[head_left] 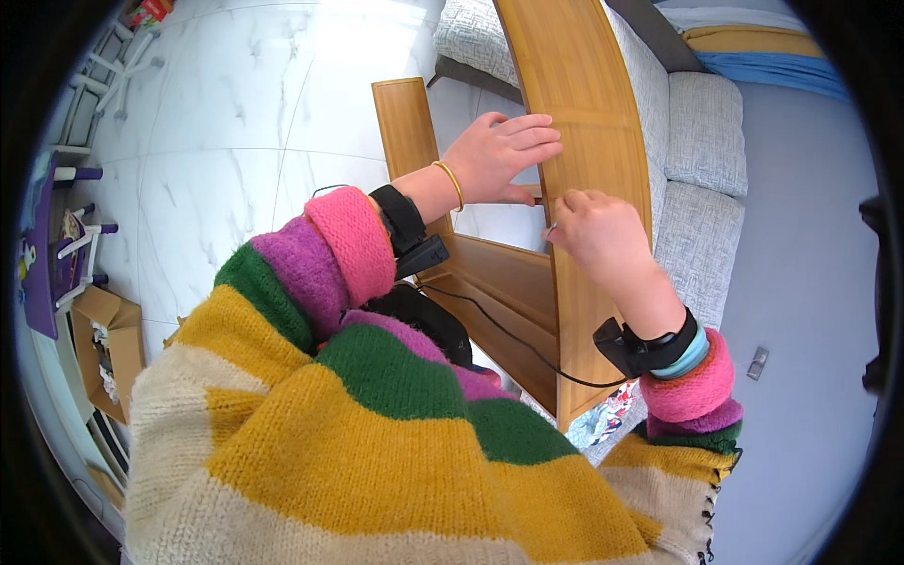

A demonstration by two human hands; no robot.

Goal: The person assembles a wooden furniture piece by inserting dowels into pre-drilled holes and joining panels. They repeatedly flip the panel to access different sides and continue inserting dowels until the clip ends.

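A wooden furniture frame [598, 113] stands before me, its long, broad side panel running from the top of the view down toward me. My left hand [499, 155] lies with fingers stretched over the panel's left edge, thumb apart and near a crosspiece. Close by on the same panel, my right hand [603, 231] is closed in a pinch at that edge. A small grey, metal-looking piece [552, 230] shows at its fingertips; the rest is hidden. Below the hands, wooden boards [499, 273] join the panel, and a second upright [405, 118] stands to the left.
A grey sofa [702, 226] stands right behind the panel. A black cable [490, 315] crosses the frame between my wrists. An open cardboard box [118, 334] and a purple children's table [40, 250] are at left on the marble-look floor [217, 113]. Patterned cloth [603, 419] lies beneath the panel's near end.
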